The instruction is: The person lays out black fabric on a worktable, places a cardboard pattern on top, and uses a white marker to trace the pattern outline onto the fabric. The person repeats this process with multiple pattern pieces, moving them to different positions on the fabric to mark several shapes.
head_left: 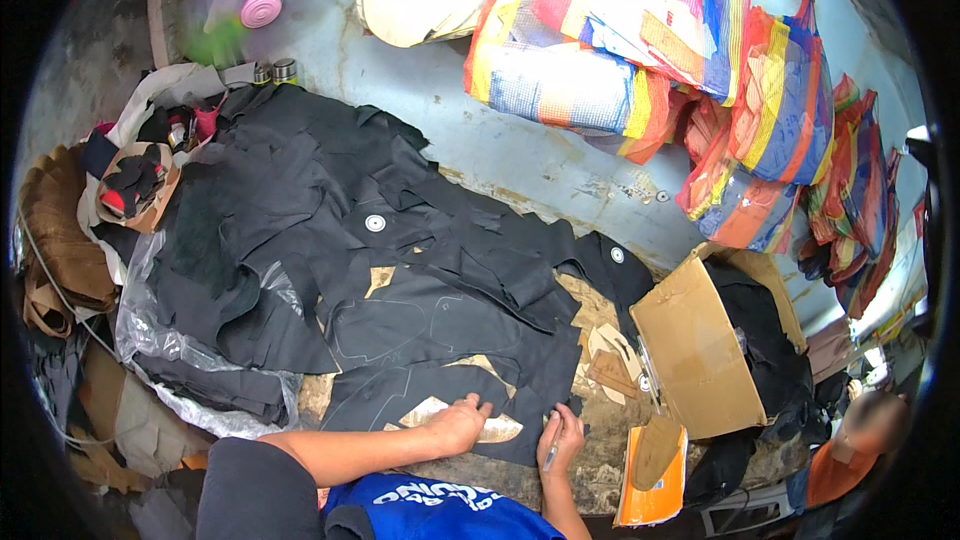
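Black sheet material lies spread before me, with pale outlines drawn on it. My left hand rests on a pale curved pattern piece, which shows on both sides of the hand. Its fingers lie on the piece rather than round it, though some fingertips are hard to see. To the right, at the lower edge of the black sheet, my right hand is closed round a slim silvery pen. The pen points downward, and its tip is hard to make out.
A cardboard box with black material stands at the right. Near it lie brown pattern pieces and an orange-edged booklet. Black material is heaped at left beside clear plastic. Striped bags hang above. A person is at far right.
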Available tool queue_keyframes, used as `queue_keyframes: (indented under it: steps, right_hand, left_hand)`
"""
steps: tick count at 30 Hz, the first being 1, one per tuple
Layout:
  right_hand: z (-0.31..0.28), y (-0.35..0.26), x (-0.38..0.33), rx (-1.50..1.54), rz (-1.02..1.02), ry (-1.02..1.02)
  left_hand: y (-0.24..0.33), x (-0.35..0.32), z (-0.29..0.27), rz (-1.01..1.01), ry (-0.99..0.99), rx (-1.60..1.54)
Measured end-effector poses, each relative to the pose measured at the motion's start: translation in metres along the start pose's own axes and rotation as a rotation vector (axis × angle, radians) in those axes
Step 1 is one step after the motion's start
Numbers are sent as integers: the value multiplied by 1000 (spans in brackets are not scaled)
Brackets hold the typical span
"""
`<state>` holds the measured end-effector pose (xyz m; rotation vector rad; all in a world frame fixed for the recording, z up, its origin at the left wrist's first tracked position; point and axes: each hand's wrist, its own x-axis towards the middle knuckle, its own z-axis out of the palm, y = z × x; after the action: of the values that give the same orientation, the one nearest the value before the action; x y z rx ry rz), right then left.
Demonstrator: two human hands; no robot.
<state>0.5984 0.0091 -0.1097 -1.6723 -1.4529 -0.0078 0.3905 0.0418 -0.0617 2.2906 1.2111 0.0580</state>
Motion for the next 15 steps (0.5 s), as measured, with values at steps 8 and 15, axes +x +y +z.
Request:
queue_keyframes:
  steps: [8,15]
  right_hand:
    - [3,0,1,25,9,23]
    - [1,2,-3,133,179,20]
  left_hand:
    - [-23,-5,-35,-187,-35,-443]
    - [-27,-18,-12,-472,274,-1783]
